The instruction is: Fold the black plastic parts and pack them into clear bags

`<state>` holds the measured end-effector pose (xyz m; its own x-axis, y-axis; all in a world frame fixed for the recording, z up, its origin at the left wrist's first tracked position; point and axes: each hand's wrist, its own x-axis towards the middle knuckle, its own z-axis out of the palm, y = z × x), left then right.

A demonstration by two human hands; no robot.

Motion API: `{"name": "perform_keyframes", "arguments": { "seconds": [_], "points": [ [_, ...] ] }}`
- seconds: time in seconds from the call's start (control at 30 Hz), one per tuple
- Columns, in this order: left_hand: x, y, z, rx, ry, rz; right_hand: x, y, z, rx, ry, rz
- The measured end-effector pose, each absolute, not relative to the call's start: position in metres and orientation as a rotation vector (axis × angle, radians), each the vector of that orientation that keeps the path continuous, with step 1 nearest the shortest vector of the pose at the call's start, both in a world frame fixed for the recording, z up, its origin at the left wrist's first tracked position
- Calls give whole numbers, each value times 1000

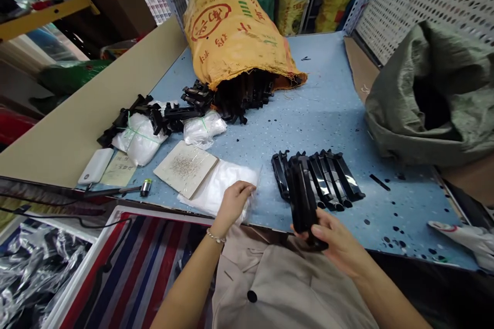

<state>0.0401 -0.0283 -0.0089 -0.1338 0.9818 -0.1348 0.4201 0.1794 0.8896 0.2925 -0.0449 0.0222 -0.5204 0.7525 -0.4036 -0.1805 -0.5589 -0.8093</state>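
My right hand is closed around the lower end of a long black plastic part, held tilted above the table near its front edge. Just behind it, several similar black parts lie side by side in a row. At the table's edge my left hand has its thumb and fingers pinched together at the right side of a stack of clear plastic bags. A square board with brown specks rests partly on that stack.
A large yellow woven sack lies with its mouth spilling black parts onto the blue table. Bundled bags, a white device and a tool sit left. An olive sack stands right.
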Motion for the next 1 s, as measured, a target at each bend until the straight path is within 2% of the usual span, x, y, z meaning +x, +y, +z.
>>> {"name": "perform_keyframes", "arguments": {
  "seconds": [0.13,0.23,0.5,0.7,0.87,1.0],
  "points": [
    [26,-32,-1,854,1430,1156,255,-28,28,-946,-828,2239],
    [28,-33,-1,725,1368,1235,229,-15,30,-893,-755,2319],
    [25,-34,-6,633,1324,1327,198,-6,13,-770,-446,2384],
    [18,-34,-11,641,1383,1233,204,-7,13,-782,-495,2359],
    [24,-33,-15,756,1499,1246,196,-5,13,-825,-569,2369],
    [18,-36,-8,714,1414,1316,194,1,12,-840,-529,2337]
  ]
}}
